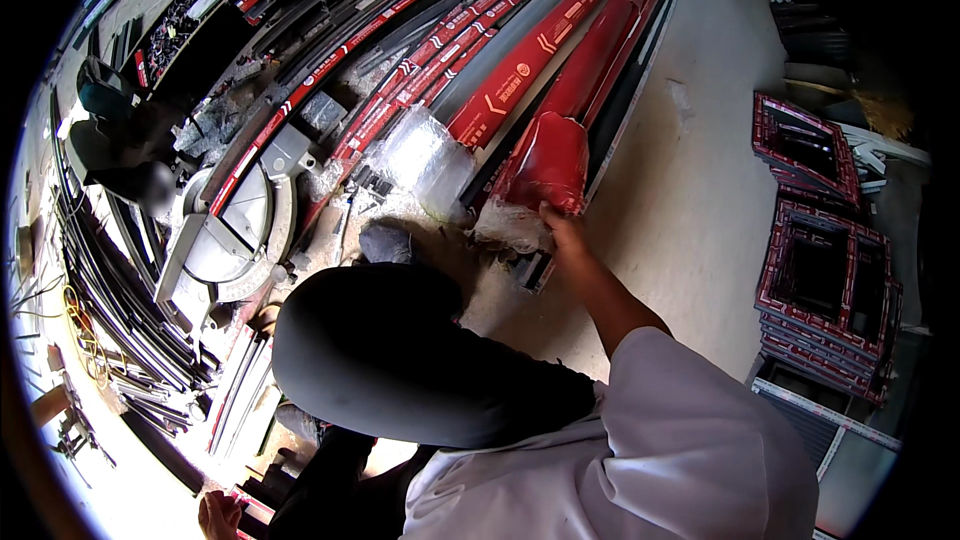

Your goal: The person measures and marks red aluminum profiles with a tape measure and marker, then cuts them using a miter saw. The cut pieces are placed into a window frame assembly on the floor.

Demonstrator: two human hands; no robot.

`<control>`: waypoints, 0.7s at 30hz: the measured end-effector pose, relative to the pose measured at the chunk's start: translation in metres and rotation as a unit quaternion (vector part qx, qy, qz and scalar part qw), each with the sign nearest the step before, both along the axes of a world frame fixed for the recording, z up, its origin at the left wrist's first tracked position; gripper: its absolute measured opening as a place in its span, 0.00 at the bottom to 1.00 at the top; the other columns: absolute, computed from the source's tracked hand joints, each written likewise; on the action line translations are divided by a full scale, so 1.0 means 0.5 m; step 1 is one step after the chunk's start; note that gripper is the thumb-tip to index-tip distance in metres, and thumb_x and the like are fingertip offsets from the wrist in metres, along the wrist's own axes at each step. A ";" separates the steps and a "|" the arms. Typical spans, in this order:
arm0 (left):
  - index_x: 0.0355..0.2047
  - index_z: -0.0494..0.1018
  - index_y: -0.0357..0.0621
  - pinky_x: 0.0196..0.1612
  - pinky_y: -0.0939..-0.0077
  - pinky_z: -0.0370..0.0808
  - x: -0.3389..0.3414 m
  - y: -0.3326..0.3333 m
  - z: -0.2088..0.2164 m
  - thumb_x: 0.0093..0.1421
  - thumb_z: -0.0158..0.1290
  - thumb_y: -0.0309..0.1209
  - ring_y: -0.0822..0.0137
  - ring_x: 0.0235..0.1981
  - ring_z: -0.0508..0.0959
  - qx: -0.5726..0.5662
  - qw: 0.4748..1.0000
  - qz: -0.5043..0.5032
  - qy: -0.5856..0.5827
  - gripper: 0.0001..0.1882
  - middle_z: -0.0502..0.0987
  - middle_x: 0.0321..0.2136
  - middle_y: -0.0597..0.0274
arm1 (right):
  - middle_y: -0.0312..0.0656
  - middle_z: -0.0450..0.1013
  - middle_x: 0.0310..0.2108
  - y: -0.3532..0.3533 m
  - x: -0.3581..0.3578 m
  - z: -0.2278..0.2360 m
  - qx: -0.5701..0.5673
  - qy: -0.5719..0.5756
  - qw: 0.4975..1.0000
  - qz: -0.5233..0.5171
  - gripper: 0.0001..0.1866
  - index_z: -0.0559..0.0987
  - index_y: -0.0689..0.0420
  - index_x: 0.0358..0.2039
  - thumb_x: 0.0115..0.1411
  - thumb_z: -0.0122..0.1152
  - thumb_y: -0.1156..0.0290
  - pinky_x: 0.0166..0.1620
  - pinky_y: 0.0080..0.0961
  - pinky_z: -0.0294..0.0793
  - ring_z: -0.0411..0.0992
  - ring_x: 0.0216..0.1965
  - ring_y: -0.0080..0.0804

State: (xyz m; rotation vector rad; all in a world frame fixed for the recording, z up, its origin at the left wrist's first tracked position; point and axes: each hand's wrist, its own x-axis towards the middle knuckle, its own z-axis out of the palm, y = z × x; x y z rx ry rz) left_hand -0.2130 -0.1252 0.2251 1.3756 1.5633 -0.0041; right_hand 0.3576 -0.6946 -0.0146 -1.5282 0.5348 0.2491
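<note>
Our right grip (560, 226) clamps the red bundle (552, 158); our left grip (219, 514) is near a strip (254, 507), whether closed we cannot tell.

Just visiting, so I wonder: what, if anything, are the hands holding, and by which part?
The right hand holds the long, red, plastic-wrapped bundle by its near end; whether the left hand holds anything cannot be told.
</note>
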 end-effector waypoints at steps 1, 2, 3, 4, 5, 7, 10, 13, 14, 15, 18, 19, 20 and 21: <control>0.43 0.76 0.49 0.33 0.81 0.73 -0.003 -0.002 -0.012 0.75 0.53 0.51 0.76 0.27 0.76 0.001 1.000 0.006 0.001 0.19 0.77 0.30 0.70 | 0.35 0.80 0.45 -0.030 0.005 0.000 0.003 -0.008 1.000 0.012 0.18 0.81 0.55 0.52 0.64 0.73 0.66 0.47 0.37 0.80 0.79 0.45 0.30; 0.43 0.76 0.49 0.33 0.80 0.73 -0.003 0.000 -0.017 0.75 0.53 0.52 0.76 0.27 0.76 -0.001 1.000 0.004 0.002 0.19 0.77 0.30 0.70 | 0.35 0.80 0.45 -0.049 0.002 -0.003 0.008 -0.014 1.000 0.022 0.18 0.80 0.54 0.53 0.64 0.73 0.66 0.49 0.37 0.80 0.78 0.46 0.30; 0.43 0.76 0.49 0.33 0.80 0.73 -0.012 0.002 -0.005 0.75 0.53 0.52 0.76 0.27 0.76 0.006 1.000 0.005 0.007 0.19 0.77 0.30 0.70 | 0.34 0.79 0.46 -0.016 -0.013 0.052 0.041 0.034 0.999 0.006 0.19 0.79 0.52 0.55 0.65 0.72 0.67 0.51 0.36 0.78 0.77 0.47 0.29; 0.44 0.76 0.49 0.33 0.80 0.73 -0.021 0.002 0.009 0.75 0.53 0.52 0.76 0.27 0.76 0.013 1.000 0.007 0.012 0.19 0.77 0.30 0.70 | 0.33 0.79 0.45 -0.019 -0.017 0.025 0.052 0.031 0.998 0.016 0.19 0.79 0.52 0.55 0.65 0.72 0.66 0.49 0.35 0.77 0.77 0.45 0.28; 0.43 0.77 0.49 0.33 0.80 0.73 -0.013 -0.001 -0.002 0.74 0.53 0.52 0.76 0.27 0.76 0.009 1.000 0.004 0.007 0.19 0.77 0.30 0.70 | 0.33 0.79 0.44 -0.056 -0.013 0.014 0.048 0.020 0.998 0.020 0.19 0.80 0.52 0.55 0.65 0.72 0.66 0.47 0.33 0.77 0.76 0.42 0.27; 0.43 0.77 0.49 0.33 0.80 0.73 -0.023 -0.001 -0.014 0.74 0.54 0.52 0.76 0.27 0.76 0.007 1.000 0.012 0.005 0.19 0.78 0.30 0.70 | 0.33 0.78 0.42 -0.089 -0.017 -0.006 0.053 0.004 0.998 0.027 0.19 0.79 0.52 0.55 0.65 0.72 0.65 0.42 0.32 0.76 0.76 0.39 0.25; 0.43 0.77 0.48 0.33 0.79 0.73 -0.007 -0.003 -0.007 0.74 0.54 0.52 0.76 0.27 0.76 0.010 1.000 0.010 0.012 0.19 0.78 0.30 0.69 | 0.33 0.78 0.39 -0.111 -0.034 -0.002 0.047 0.012 0.999 0.021 0.18 0.78 0.50 0.55 0.66 0.70 0.66 0.34 0.30 0.75 0.76 0.35 0.25; 0.44 0.77 0.49 0.33 0.80 0.73 -0.025 0.005 0.002 0.74 0.55 0.52 0.76 0.27 0.76 0.009 1.000 0.004 0.005 0.19 0.78 0.30 0.70 | 0.32 0.77 0.37 -0.111 -0.045 0.005 0.029 0.061 0.997 0.021 0.16 0.78 0.48 0.54 0.67 0.69 0.66 0.26 0.28 0.71 0.75 0.31 0.24; 0.44 0.77 0.49 0.33 0.80 0.73 -0.024 0.007 -0.001 0.74 0.55 0.52 0.77 0.27 0.76 0.003 1.000 0.001 -0.002 0.19 0.78 0.31 0.71 | 0.32 0.76 0.37 -0.118 -0.045 0.000 0.025 0.061 0.998 0.024 0.16 0.78 0.48 0.53 0.67 0.69 0.66 0.25 0.27 0.70 0.74 0.30 0.24; 0.42 0.77 0.48 0.32 0.79 0.73 -0.023 0.007 -0.003 0.74 0.54 0.52 0.75 0.27 0.77 0.008 1.000 0.009 -0.006 0.19 0.78 0.30 0.69 | 0.31 0.76 0.36 -0.125 -0.045 -0.004 0.022 0.061 0.998 0.026 0.15 0.78 0.48 0.52 0.67 0.69 0.67 0.23 0.26 0.68 0.74 0.29 0.23; 0.46 0.77 0.41 0.41 0.69 0.74 0.014 -0.013 0.002 0.75 0.52 0.50 0.66 0.34 0.78 -0.003 1.000 0.015 0.015 0.22 0.79 0.34 0.60 | 0.31 0.75 0.34 -0.152 -0.048 -0.023 0.018 0.073 0.997 0.023 0.14 0.78 0.47 0.51 0.67 0.69 0.66 0.23 0.26 0.68 0.73 0.27 0.23; 0.52 0.75 0.37 0.51 0.62 0.75 0.045 -0.023 0.028 0.76 0.51 0.49 0.60 0.42 0.79 -0.021 0.999 0.006 0.042 0.24 0.80 0.40 0.55 | 0.30 0.75 0.33 -0.151 -0.050 -0.028 0.014 0.061 0.998 0.002 0.13 0.78 0.47 0.50 0.67 0.69 0.66 0.22 0.26 0.67 0.72 0.25 0.23; 0.58 0.73 0.34 0.61 0.55 0.76 0.069 -0.036 0.050 0.77 0.50 0.48 0.54 0.49 0.81 -0.037 0.997 -0.004 0.069 0.27 0.80 0.45 0.50 | 0.29 0.74 0.31 -0.140 -0.052 -0.031 0.012 0.049 0.999 -0.020 0.13 0.78 0.46 0.50 0.67 0.69 0.66 0.21 0.26 0.66 0.71 0.24 0.23; 0.58 0.74 0.33 0.60 0.55 0.77 0.075 -0.042 0.054 0.77 0.50 0.49 0.55 0.49 0.81 -0.025 0.998 -0.006 0.058 0.27 0.81 0.45 0.49 | 0.29 0.73 0.30 -0.133 -0.053 -0.030 0.009 0.036 0.998 -0.041 0.12 0.78 0.45 0.49 0.67 0.69 0.66 0.20 0.26 0.65 0.70 0.22 0.22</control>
